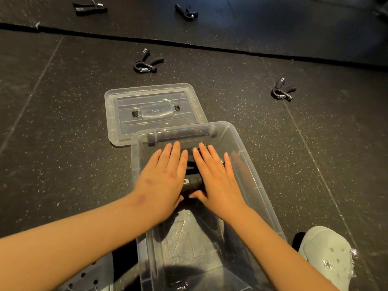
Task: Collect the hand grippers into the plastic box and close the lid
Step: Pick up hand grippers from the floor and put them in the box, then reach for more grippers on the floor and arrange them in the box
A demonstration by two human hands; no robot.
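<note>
A clear plastic box (247,169) stands open on the dark floor in front of me. Both hands reach into it. My left hand (163,177) and my right hand (216,179) lie flat, fingers straight, on black hand grippers (194,182) in the box's far end, mostly hidden under them. The clear lid (151,110) lies flat on the floor just beyond the box. Several more black hand grippers lie scattered on the floor: one (148,64) beyond the lid, one (282,92) to the right, two at the far edge (89,7) (186,12).
The floor is dark speckled rubber matting with a raised seam (189,44) running across the far part. A grey perforated shoe (327,255) shows at the lower right, another shoe (88,278) at the lower left.
</note>
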